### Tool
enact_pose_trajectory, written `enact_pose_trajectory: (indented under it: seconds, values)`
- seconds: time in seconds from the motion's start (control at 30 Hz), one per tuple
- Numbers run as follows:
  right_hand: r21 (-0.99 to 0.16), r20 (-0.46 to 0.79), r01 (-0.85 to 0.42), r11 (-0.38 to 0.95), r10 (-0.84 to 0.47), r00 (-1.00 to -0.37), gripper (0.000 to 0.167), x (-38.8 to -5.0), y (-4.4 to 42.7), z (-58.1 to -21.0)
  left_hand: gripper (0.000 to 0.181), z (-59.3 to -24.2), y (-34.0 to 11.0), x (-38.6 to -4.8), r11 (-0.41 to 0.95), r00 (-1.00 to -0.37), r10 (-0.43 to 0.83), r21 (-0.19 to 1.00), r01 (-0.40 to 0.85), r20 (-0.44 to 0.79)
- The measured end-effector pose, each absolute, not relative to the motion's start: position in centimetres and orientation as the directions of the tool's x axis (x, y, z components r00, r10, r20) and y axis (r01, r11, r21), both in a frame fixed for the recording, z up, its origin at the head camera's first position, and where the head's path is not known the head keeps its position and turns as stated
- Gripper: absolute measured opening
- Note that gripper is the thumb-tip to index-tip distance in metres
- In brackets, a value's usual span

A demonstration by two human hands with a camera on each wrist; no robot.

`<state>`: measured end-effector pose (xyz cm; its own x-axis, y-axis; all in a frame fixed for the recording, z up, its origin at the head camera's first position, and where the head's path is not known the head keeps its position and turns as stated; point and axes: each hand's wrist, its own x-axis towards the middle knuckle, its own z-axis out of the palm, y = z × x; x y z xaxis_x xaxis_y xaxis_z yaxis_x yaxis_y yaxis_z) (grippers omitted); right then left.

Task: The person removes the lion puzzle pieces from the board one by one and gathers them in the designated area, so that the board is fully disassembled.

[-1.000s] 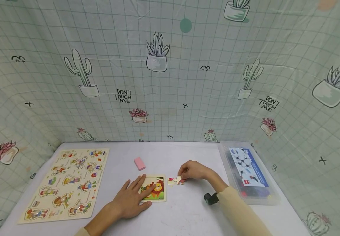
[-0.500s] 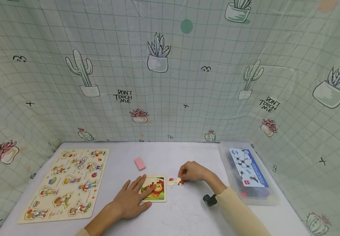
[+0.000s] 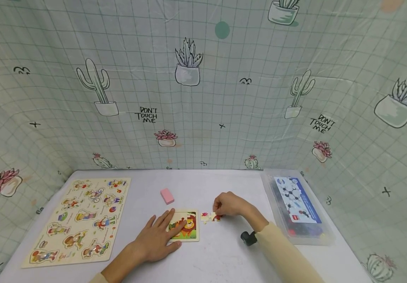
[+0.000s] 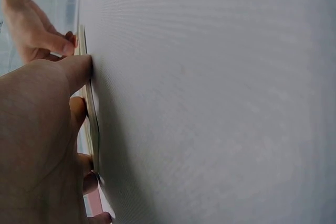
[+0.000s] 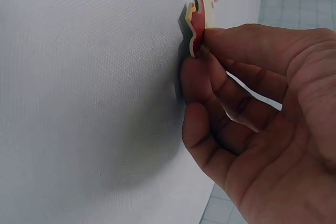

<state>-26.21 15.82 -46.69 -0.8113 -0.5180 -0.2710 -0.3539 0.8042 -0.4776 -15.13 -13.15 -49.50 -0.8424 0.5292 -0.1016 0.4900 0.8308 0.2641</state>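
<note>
Your left hand lies spread, fingers over the lion puzzle. Your right hand pinches a red-patterned piece beside a pink-marked piece.

Behind your right hand, your sleeve and the black wrist camera have slid a little to your left.

The head view looks down; close wrist views share right fingers.
</note>
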Motion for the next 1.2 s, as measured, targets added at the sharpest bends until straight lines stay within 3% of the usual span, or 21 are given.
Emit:
enact_pose_trajectory:
  seconds: [0.57,0.9,1.2]
  values:
    - [-0.478,-0.260,-0.355,0.803,-0.515,-0.817,0.015,-26.2,15.8,-47.1,0.060,-51.2,-13.3,-15.7,0.832,-0.848,0.527,0.241,0.500,-0.061]
    - [-0.494,-0.278,-0.352,0.795,-0.528,-0.802,0.011,-25.9,16.0,-47.0,0.061,-50.5,-13.3,-15.3,0.822,-0.842,0.537,0.259,0.507,-0.055]
    - [-0.497,-0.281,-0.397,0.772,-0.576,-0.768,0.021,-25.6,16.1,-47.1,0.060,-50.8,-13.3,-15.3,0.835,-0.848,0.525,0.235,0.498,-0.066]
